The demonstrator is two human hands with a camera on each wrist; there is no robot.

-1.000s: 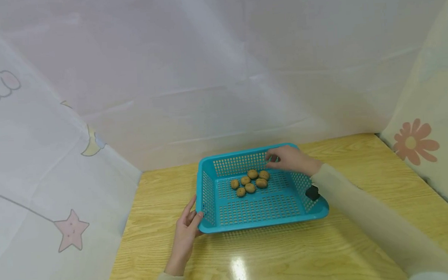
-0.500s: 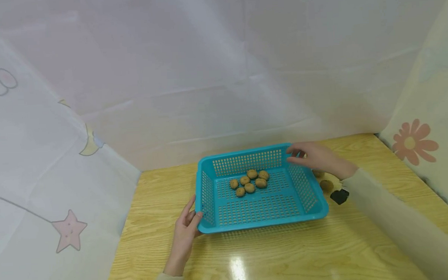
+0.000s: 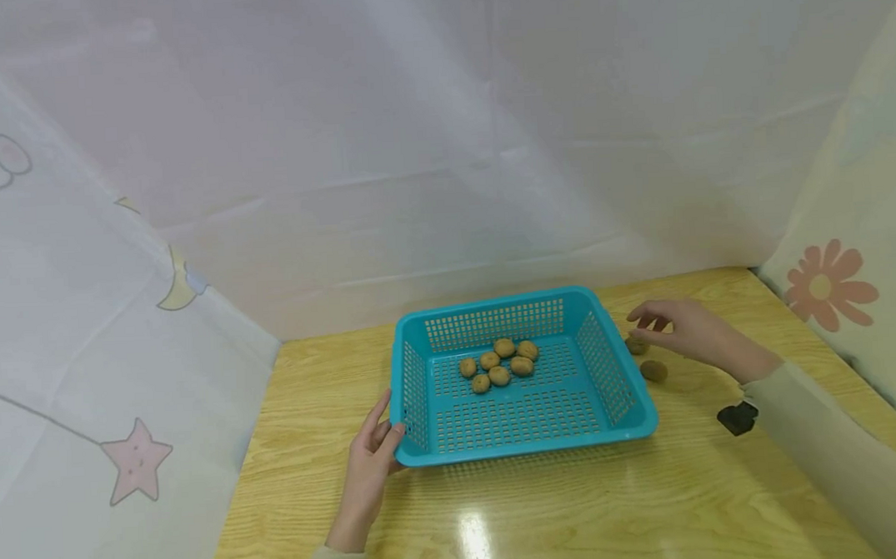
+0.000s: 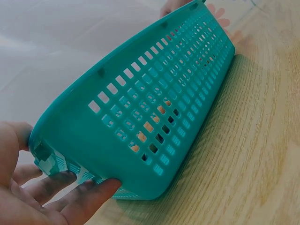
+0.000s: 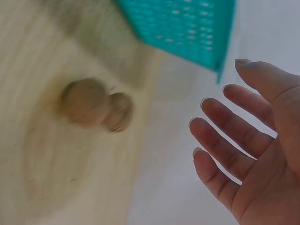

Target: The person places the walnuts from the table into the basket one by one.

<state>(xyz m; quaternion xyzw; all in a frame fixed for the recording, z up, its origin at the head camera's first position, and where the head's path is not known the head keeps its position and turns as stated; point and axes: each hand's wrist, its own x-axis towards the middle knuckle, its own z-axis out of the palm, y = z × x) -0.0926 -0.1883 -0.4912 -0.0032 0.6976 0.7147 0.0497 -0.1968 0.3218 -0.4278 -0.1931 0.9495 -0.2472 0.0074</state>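
Observation:
A turquoise plastic basket [image 3: 526, 453] with slotted walls stands on the wooden table. Several small potatoes [image 3: 500, 376] lie grouped on its floor. My left hand [image 3: 369, 462] holds the basket's left front corner, thumb on the rim and fingers against the outer wall, as the left wrist view [image 4: 51, 187] also has it. To the right of the basket, my right hand [image 3: 690, 331] hovers with nothing in it, its fingers loosely bent and spread. Below it on the table are two potatoes, the nearer one [image 3: 654, 370] in full view and the farther one [image 3: 635, 345] partly covered by the fingers.
A pale fabric sheet [image 3: 444, 188] hangs behind the table [image 3: 317, 377], close to the basket's back rim. More printed sheets [image 3: 854, 295] stand along the left and right sides. Both forearms come in from the front.
My right hand has moved from above the basket's inside, over its right rim, to the potatoes beside it. The left hand and the potatoes in the basket stay where they were.

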